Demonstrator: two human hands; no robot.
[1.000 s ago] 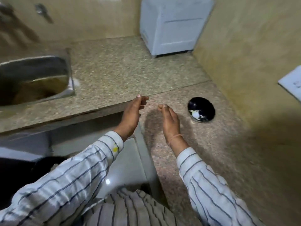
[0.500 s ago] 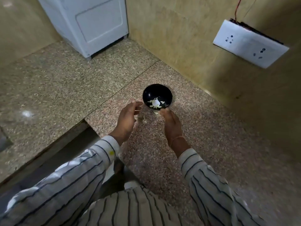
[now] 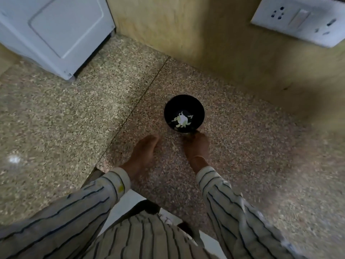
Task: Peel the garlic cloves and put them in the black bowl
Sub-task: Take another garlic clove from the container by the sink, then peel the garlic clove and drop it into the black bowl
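- Black and upright, mouth up, the bowl point(image 3: 170, 108) stands on the speckled stone surface point(image 3: 246, 150); I take it as my landmark.
- At the bowl's bottom lies the garlic point(image 3: 182, 120): one roundish white piece with thin pale slivers fanned around it. The round piece shows me no clear long axis, and the slivers point outward in several directions.
- On the bowl's near side I see the right hand point(image 3: 197, 147), its fingers point(image 3: 196, 135) at or just against the near rim. They are bunched and blurred on my feed, so I cannot tell whether they pinch anything.
- Near the bowl, off its near-left side and apart from the rim, is the left hand point(image 3: 142, 153), back turned up to the camera. Its fingers point(image 3: 153, 141) fold down toward the surface; whether they close on anything I cannot tell.
- Just short of the bowl, between the two hands, a small pale scrap point(image 3: 174, 146) lies on the surface, its long axis pointing roughly toward the bowl.
- Beyond the bowl to the far left sits a white appliance point(image 3: 56, 30); beyond it to the right, a white socket plate point(image 3: 302, 19) is on the wall.
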